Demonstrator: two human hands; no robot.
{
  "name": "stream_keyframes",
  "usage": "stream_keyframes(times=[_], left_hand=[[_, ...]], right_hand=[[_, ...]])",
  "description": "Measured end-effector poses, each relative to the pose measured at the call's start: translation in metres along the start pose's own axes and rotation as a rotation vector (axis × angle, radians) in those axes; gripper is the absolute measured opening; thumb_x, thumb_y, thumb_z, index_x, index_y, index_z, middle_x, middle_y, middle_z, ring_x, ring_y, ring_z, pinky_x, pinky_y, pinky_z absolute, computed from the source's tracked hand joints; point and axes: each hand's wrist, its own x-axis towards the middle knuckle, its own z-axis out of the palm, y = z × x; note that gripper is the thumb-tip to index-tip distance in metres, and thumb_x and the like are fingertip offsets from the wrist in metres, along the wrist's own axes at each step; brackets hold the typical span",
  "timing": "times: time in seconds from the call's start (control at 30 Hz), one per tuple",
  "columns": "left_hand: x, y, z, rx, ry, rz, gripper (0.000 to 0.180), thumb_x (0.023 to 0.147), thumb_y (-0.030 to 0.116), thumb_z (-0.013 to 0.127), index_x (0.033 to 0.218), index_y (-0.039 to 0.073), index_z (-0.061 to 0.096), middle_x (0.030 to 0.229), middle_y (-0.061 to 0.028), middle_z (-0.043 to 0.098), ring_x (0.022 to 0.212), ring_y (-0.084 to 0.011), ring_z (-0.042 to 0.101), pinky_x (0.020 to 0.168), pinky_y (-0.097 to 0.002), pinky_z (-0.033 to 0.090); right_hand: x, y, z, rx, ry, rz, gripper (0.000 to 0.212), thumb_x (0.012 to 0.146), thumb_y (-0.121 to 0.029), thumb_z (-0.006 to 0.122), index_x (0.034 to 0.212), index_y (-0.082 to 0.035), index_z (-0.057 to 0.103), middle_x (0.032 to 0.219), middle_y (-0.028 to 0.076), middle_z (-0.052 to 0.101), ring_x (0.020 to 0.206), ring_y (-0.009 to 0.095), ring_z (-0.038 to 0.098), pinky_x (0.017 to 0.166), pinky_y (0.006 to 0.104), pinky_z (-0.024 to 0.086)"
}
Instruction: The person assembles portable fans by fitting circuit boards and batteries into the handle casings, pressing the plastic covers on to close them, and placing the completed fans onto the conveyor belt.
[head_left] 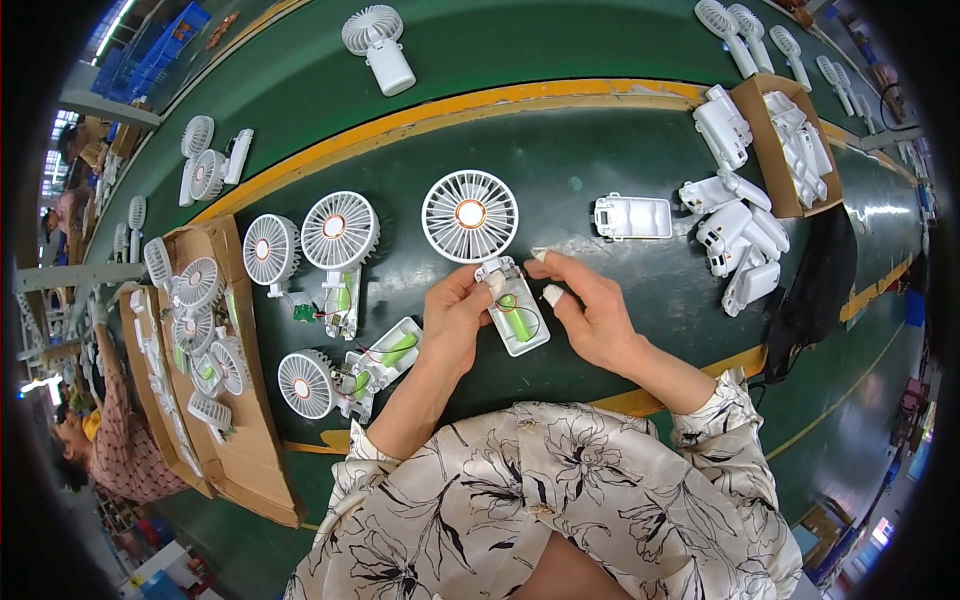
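A white handheld fan [470, 213] lies in front of me, its round grille away from me. Its handle [522, 340] is uncovered and shows a green battery cell [516, 318] and thin wires. My left hand [458, 315] grips the handle's upper left side, thumb on the top near the neck. Just right of the handle, my right hand [590, 312] has thumb and forefinger apart with nothing between them; white covers sit on these fingertips. Left of my left hand lie more opened fans, one upper [340, 232], one far left [270, 250] and one lower [308, 384].
An empty white handle shell [634, 217] lies to the right. Beyond it are piled white shells [735, 235] and a cardboard box [755, 110] of parts. A cardboard tray [262, 440] of fans stands left. Across the yellow edge, a green belt [560, 45] carries finished-looking fans [378, 50]. Another person [130, 450] sits far left.
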Motion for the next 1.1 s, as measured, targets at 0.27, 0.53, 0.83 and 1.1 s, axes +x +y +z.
stream_keyframes(times=[0.27,0.53,0.83,1.1], left_hand=[[0.001,-0.001,0.002,0.005,-0.002,0.052,0.021,0.082,0.006,0.054,0.101,-0.002,0.057,0.086,-0.0067,0.061,0.072,-0.0114,0.058,0.061,-0.0239,0.048],[0.002,-0.002,-0.005,-0.016,-0.014,0.002,0.020,0.081,0.004,0.053,0.099,-0.002,0.058,0.086,-0.0070,0.061,0.073,-0.0122,0.058,0.061,-0.0244,0.049],[0.006,-0.003,-0.005,-0.006,-0.005,-0.086,0.019,0.080,0.005,0.053,0.097,-0.001,0.059,0.085,-0.0061,0.061,0.072,-0.0135,0.058,0.061,-0.0264,0.049],[0.012,0.003,-0.003,0.024,0.034,-0.052,0.018,0.077,0.006,0.055,0.093,-0.001,0.060,0.080,-0.0044,0.060,0.066,-0.0111,0.057,0.052,-0.0214,0.045]], right_hand=[[-0.003,0.000,0.007,0.055,0.008,0.051,0.044,0.073,0.014,0.038,0.116,0.002,0.041,0.108,0.017,0.057,0.094,0.027,0.059,0.082,0.0329,0.046],[-0.005,0.001,0.006,-0.074,-0.026,-0.054,0.043,0.069,0.014,0.042,0.111,0.004,0.046,0.102,0.018,0.059,0.088,0.033,0.059,0.078,0.0341,0.047],[0.020,0.012,-0.020,-0.648,-0.418,-0.770,0.034,0.068,-0.014,0.055,0.101,-0.003,0.052,0.098,0.009,0.054,0.084,0.020,0.052,0.080,0.0334,0.043],[0.021,-0.005,-0.015,-0.583,-0.482,-0.526,0.042,0.070,-0.008,0.052,0.112,-0.003,0.045,0.085,0.005,0.053,0.081,0.019,0.050,0.070,0.0317,0.038]])
